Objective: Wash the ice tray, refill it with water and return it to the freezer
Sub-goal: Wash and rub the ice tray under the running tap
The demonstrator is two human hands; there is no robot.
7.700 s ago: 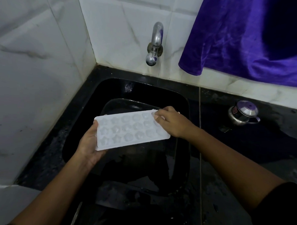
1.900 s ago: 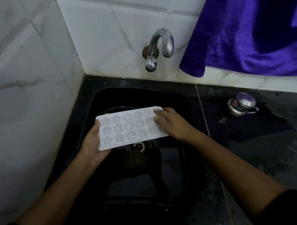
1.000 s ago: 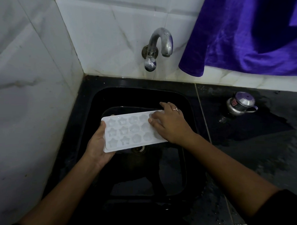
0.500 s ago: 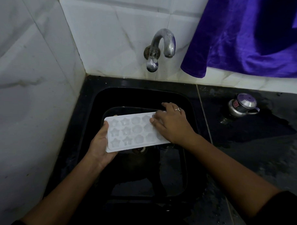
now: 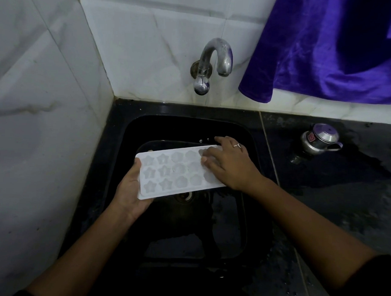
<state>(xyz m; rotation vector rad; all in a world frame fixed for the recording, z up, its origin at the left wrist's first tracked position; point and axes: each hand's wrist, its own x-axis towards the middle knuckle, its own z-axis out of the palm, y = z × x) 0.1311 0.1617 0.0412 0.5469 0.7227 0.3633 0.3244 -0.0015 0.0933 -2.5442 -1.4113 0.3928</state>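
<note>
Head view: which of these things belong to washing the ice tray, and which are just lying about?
In the job: ice tray, left hand gripping its end, right hand resting on its cells, tap, sink.
Lying about: lidded steel pot on the counter, purple cloth hanging above it.

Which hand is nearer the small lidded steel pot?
Right. The right hand rests on the white plastic ice tray at its end toward the steel pot; the left hand grips the far end.
</note>
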